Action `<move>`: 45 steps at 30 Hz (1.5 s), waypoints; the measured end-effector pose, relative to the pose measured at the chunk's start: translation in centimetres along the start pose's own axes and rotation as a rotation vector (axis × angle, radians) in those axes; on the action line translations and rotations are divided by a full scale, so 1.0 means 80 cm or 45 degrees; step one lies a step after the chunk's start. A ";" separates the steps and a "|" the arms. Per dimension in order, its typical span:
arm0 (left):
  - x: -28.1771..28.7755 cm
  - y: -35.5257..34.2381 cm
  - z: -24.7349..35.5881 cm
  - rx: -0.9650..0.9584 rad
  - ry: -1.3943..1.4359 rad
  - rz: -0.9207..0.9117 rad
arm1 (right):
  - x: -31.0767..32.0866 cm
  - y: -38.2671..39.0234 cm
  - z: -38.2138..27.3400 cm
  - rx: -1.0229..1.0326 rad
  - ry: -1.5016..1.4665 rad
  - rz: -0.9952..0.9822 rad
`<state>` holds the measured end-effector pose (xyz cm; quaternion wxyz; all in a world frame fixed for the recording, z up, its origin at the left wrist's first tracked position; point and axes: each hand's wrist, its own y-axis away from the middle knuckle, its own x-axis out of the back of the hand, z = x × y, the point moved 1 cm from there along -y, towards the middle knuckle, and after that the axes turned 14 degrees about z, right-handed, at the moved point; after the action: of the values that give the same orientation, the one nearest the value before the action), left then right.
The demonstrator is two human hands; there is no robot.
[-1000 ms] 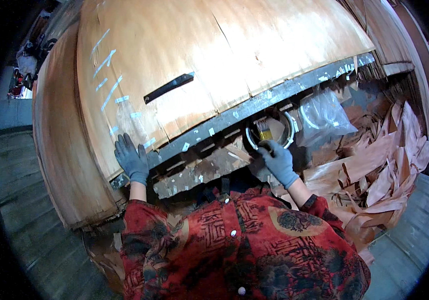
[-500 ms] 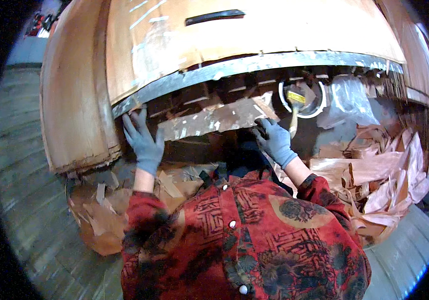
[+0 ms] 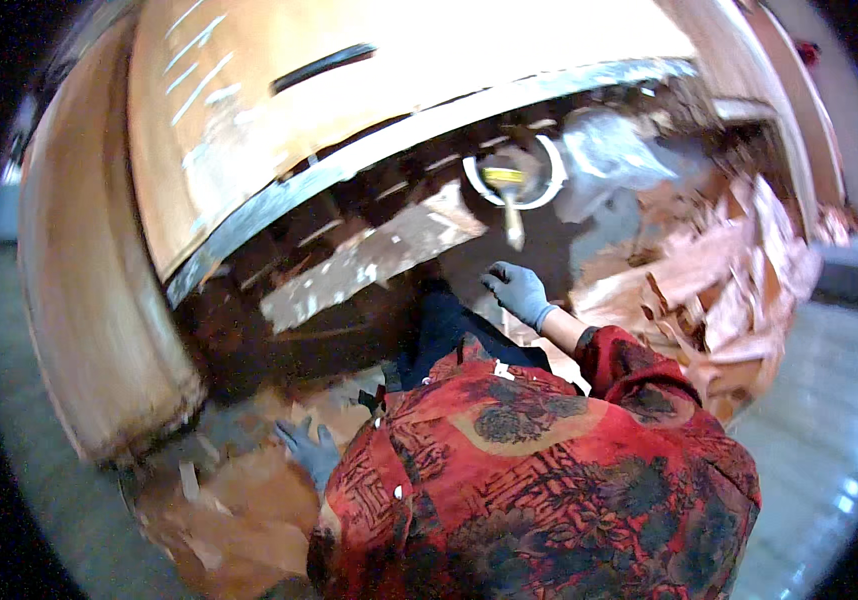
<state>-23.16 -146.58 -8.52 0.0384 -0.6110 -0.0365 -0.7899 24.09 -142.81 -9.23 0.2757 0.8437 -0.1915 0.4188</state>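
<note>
My left hand, in a grey glove, is low at the left with its fingers apart, over the thin brown veneer sheets. Nothing shows in it. My right hand, gloved alike, is in front of my body with its fingers curled in; whether they hold anything is hidden. Beyond it a brush with a yellow band rests on a white-rimmed bucket, its handle toward my hand. A white-speckled brown board lies under the bench edge, apart from both hands.
A large pale wooden panel with a black strip fills the far side, edged by a grey metal bar. A thick veneer stack stands left. Clear plastic sheeting lies beside the bucket; torn veneer heaps up at right.
My left hand has left the metal bar's left end and dropped back to the veneer sheets. My right hand has come away from the speckled board's end. The whole view has turned.
</note>
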 end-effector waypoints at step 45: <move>-0.016 -0.145 0.749 -1.257 1.071 -0.808 | 0.357 -0.109 0.254 -0.378 -0.553 0.243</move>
<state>33.58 -128.76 5.14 -0.4626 -0.1612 0.1670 -0.8557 57.59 -151.44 1.20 0.3082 0.8423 -0.3838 0.2197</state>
